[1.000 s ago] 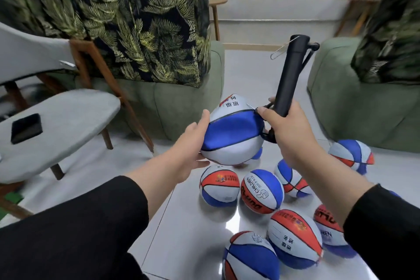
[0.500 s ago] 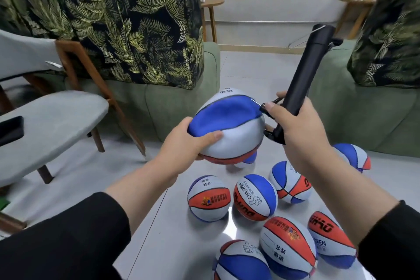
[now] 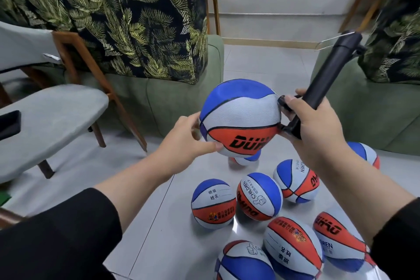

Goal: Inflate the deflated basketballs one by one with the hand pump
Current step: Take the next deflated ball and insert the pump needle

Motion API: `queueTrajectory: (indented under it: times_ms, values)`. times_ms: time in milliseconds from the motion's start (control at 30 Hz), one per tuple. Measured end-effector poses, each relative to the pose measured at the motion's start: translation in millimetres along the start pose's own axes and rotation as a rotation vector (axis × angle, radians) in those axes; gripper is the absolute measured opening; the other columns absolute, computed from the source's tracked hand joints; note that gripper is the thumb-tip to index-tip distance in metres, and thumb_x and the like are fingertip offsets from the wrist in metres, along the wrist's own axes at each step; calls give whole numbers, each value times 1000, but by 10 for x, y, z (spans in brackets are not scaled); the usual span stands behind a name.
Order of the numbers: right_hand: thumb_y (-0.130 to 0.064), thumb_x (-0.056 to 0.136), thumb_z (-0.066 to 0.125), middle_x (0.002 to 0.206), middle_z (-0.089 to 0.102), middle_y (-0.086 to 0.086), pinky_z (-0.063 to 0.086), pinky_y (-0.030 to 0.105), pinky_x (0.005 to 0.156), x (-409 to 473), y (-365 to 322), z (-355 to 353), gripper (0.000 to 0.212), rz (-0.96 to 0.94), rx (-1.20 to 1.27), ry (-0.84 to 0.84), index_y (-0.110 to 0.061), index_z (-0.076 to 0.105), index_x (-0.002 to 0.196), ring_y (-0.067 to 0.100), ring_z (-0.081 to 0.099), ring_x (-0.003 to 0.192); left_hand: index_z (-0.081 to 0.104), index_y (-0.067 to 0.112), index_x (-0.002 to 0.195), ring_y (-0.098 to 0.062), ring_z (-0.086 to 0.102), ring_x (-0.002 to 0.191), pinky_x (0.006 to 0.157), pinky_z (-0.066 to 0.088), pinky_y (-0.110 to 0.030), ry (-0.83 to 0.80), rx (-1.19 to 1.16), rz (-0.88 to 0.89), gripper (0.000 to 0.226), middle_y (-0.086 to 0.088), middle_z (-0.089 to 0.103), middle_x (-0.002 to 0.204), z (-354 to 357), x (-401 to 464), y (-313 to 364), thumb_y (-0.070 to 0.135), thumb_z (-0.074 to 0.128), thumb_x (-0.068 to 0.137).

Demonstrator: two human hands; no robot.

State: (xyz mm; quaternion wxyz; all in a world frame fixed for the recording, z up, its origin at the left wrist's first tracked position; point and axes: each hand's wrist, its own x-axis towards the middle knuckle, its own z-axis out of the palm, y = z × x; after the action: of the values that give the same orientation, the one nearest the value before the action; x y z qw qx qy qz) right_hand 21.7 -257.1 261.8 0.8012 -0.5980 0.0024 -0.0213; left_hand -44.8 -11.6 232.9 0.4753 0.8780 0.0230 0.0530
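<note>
Your left hand (image 3: 184, 141) cups the ball (image 3: 239, 118); your right hand (image 3: 311, 125) grips the pump (image 3: 327, 75) against it.

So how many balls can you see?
9. One held ball is between both hands. Eight lie on the floor, and one partly hidden under the held ball. More may be hidden.

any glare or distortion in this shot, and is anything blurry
Head view: glare on the glossy floor between the lower balls; wide-angle bending curves the green sofa and the edges of the frame; the held basketball, left hand and right hand on the black pump are fairly sharp, while the near sleeves look soft.
</note>
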Motion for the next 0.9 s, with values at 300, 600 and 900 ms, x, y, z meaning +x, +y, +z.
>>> queueTrajectory:
  times_ms: [300, 600, 900]
  values:
    - [-20, 96, 69, 113, 67, 8, 59, 54, 89, 2, 53, 51, 26, 10, -39, -42, -24, 54, 117, 16, 71, 110, 53, 22, 104, -3, 67, 83, 75, 54, -20, 39, -149, 14, 41, 16, 70, 89, 35, -35, 62, 30, 87, 82]
    - [-26, 91, 73, 103, 63, 2, 57, 63, 87, -174, 19, 299, 25, -112, -145, -168, -33, 59, 110, 21, 70, 111, 56, 15, 97, -2, 59, 72, 65, 51, -19, 205, -194, 50, 36, 9, 65, 82, 64, -61, 188, 28, 85, 83]
    - [-19, 95, 71, 92, 62, -4, 59, 39, 71, -293, 55, 460, 26, -130, -100, -199, -26, 57, 116, 12, 71, 89, 60, 20, 101, -1, 64, 77, 64, 51, -15, 235, -268, -2, 31, 9, 70, 89, -28, -155, 273, 33, 83, 85]
